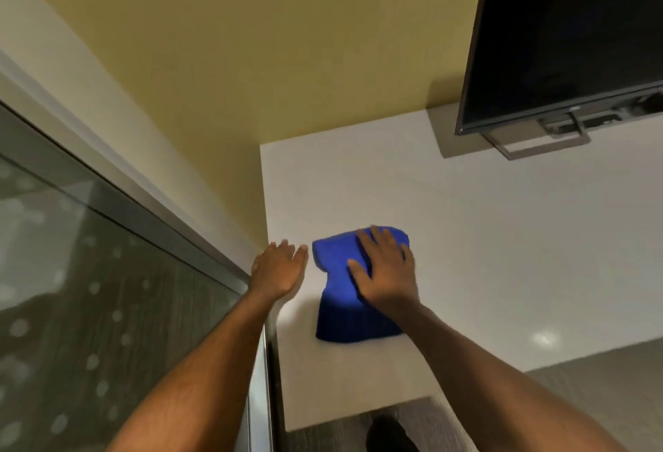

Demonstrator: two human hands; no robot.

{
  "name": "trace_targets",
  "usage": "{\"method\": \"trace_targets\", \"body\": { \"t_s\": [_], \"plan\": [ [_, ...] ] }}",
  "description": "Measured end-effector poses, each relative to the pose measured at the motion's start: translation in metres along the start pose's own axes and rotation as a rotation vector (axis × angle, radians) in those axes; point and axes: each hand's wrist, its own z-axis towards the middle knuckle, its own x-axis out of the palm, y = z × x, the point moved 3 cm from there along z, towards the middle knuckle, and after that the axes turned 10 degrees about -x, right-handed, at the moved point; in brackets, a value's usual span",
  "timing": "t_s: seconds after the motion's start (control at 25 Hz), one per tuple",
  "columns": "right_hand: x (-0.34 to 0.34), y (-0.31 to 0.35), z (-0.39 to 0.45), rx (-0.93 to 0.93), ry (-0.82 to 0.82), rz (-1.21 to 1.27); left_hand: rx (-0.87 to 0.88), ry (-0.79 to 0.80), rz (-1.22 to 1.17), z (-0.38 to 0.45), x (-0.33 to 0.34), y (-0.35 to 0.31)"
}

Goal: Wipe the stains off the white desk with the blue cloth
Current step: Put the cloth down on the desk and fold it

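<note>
While your right hand (385, 272) lies flat on the blue cloth (344, 293), grip open, your left hand (278, 268) rests open on the tabletop (484, 236).

A yellow wall (251, 57) is filling the upper middle of the frame. A dark screen (567, 31) is hanging at the upper right, its stand (545, 143) sitting below it. A glass pane (89, 290) in a metal frame is running diagonally down the left. Grey carpet (592, 390) is showing at the lower right. A light spot (543, 337) is gleaming nearby.
</note>
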Motion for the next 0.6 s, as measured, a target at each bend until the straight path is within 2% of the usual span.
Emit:
{"method": "trace_targets", "body": {
  "t_s": [0.08,0.12,0.24,0.36,0.48,0.6],
  "plan": [
    [-0.024,-0.017,-0.013,0.157,-0.240,0.001,-0.111,-0.091,-0.186,-0.021,-0.001,-0.014],
    [-0.031,-0.025,-0.018,0.280,-0.251,-0.003,-0.167,-0.079,-0.272,-0.030,0.003,-0.020],
    [-0.033,-0.039,-0.012,0.591,0.006,0.121,-0.342,0.077,-0.487,-0.044,0.018,-0.035],
    [-0.034,-0.040,0.008,0.774,0.103,0.370,-0.371,0.167,-0.546,-0.042,0.018,-0.049],
    [-0.028,-0.034,0.024,0.688,0.180,0.352,-0.277,0.152,-0.450,-0.040,0.013,-0.059],
    [-0.028,-0.032,0.026,0.481,0.122,0.276,-0.169,0.053,-0.480,-0.039,0.008,-0.057]
  ]
}}
